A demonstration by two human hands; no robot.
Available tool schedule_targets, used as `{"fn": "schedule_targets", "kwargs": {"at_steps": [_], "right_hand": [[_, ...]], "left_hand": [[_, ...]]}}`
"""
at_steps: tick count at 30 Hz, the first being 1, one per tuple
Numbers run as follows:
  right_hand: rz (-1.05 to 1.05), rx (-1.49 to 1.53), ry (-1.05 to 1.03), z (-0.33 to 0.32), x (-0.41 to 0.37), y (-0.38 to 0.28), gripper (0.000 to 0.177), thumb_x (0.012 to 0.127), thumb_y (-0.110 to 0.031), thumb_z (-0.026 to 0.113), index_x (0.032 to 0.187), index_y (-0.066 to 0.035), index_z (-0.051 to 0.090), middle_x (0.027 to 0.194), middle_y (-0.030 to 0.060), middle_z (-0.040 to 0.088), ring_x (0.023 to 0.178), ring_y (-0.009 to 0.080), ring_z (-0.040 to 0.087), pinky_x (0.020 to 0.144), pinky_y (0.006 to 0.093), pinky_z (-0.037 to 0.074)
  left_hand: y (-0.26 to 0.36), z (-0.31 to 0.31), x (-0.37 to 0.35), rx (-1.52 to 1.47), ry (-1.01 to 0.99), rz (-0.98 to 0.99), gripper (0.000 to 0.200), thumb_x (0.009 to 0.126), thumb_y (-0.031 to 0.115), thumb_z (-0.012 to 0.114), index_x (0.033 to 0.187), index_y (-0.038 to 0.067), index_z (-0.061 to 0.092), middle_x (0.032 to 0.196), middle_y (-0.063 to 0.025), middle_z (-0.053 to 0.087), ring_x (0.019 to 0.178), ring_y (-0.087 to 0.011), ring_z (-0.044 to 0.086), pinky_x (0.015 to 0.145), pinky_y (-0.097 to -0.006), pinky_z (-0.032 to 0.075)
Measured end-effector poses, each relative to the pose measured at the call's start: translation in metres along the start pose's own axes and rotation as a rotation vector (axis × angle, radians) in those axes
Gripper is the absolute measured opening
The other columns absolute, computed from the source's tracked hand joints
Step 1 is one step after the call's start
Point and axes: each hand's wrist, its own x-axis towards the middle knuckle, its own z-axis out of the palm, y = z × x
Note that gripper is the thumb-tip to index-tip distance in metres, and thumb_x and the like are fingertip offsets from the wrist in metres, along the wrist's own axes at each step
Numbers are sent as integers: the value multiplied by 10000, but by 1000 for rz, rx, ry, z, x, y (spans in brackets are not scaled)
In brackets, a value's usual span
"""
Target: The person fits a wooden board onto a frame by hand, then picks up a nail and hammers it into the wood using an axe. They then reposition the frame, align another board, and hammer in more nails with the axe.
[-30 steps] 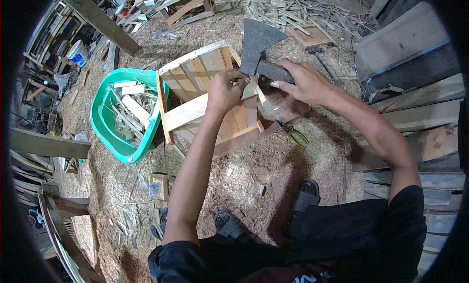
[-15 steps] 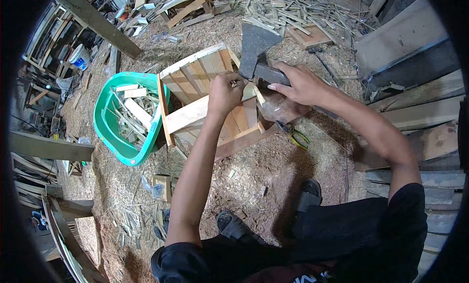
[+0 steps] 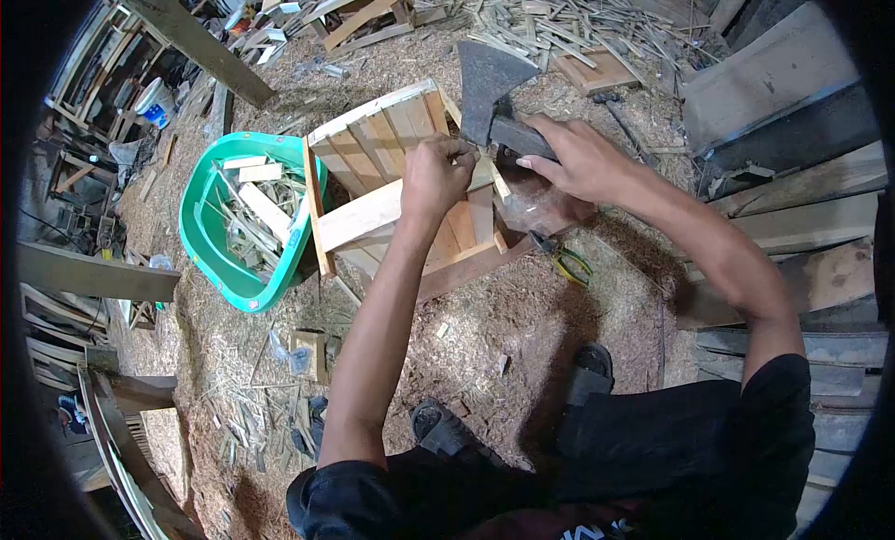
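Beyond my 2 sandals [image 3: 443, 426] at lower centre, yellow-handled pliers [image 3: 571, 268] lie on the sawdust right of centre. My left hand [image 3: 434, 175], fingers curled in, any hold too small to tell, is at the slatted wooden crate [image 3: 359, 216] mid-frame; my right hand [image 3: 580, 160] grips a dark hatchet [image 3: 489, 82] at upper centre, sticks [image 3: 550, 20] strewn beyond.

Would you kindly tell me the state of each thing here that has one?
Left hand: fingers closed; anything pinched is hidden.
Right hand: gripping the hatchet.
Hatchet: held.
Frame: slatted, plank across it.
Tub: open, holding wood scraps.
Pliers: lying unheld.
Sandals: worn.
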Motion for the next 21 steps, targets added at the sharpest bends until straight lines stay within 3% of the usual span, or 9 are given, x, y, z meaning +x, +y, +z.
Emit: {"fn": "schedule_targets", "kwargs": {"at_steps": [3,9,15,18,21], "right_hand": [[70,-73,-109,-13,-3,-16,447,949,-229,669,1254,61,518,915,312,666,860,470,664,767,501,513],[-1,-76,17,-5,-2,-4,424,960,-229,656,1252,46,519,943,315,659,865,481,655,760,508,511],[44,-93,-41,-3,2,-2,433,961,-240,653,1267,34,518,979,323,660,881,480,656,773,506,516],[29,-50,14,-5,-2,-6,348,963,-221,642,1202,5,530,848,252,672,837,450,676,739,527,525],[-45,-139,1,-4,-6,-7,335,963,-214,641,1189,9,537,839,249,672,819,431,685,723,518,530]], "left_hand": [[5,-5,1,16,-39,-26,136,798,119,700,880,45,779,894,-194,717,799,-360,710,752,-419,557],[6,-3,1,-11,-10,-16,138,788,121,706,868,31,773,900,-188,727,815,-351,714,767,-411,560],[6,-4,1,-9,-2,3,130,783,100,692,858,26,770,880,-190,724,808,-353,713,756,-411,561],[6,-3,1,-22,-8,-21,125,780,87,683,851,28,768,881,-186,725,821,-349,714,763,-405,563],[7,-4,0,-12,-23,-32,118,781,86,680,841,29,765,884,-181,728,831,-343,715,772,-398,565]]}}
